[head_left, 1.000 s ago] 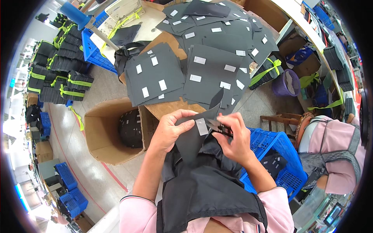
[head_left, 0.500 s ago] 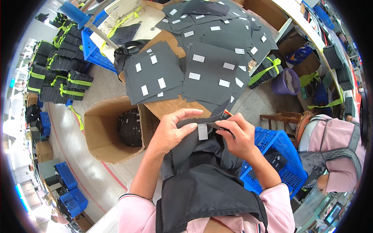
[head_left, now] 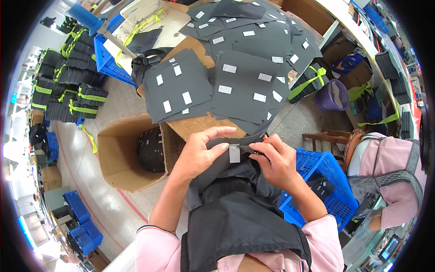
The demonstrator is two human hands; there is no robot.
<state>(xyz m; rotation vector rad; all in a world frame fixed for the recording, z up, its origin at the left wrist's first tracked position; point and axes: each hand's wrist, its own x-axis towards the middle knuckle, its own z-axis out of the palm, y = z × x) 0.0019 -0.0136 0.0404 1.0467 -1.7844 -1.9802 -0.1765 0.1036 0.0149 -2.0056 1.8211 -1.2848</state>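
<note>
The left hand (head_left: 199, 152) holds a black fabric piece (head_left: 226, 170) at its upper edge, fingers curled over the cloth and closed on it. The right hand (head_left: 276, 161) pinches the same edge from the other side, thumb and forefinger together on the cloth just beside a small grey label (head_left: 234, 153) fixed to the fabric. The piece hangs between both hands, in front of the person's chest, above a black apron (head_left: 240, 226). A stack of cut black panels (head_left: 235, 77) with white tags lies on the table beyond. An open cardboard box (head_left: 122, 156) stands to the left; a blue plastic crate (head_left: 324, 181) to the right.
</note>
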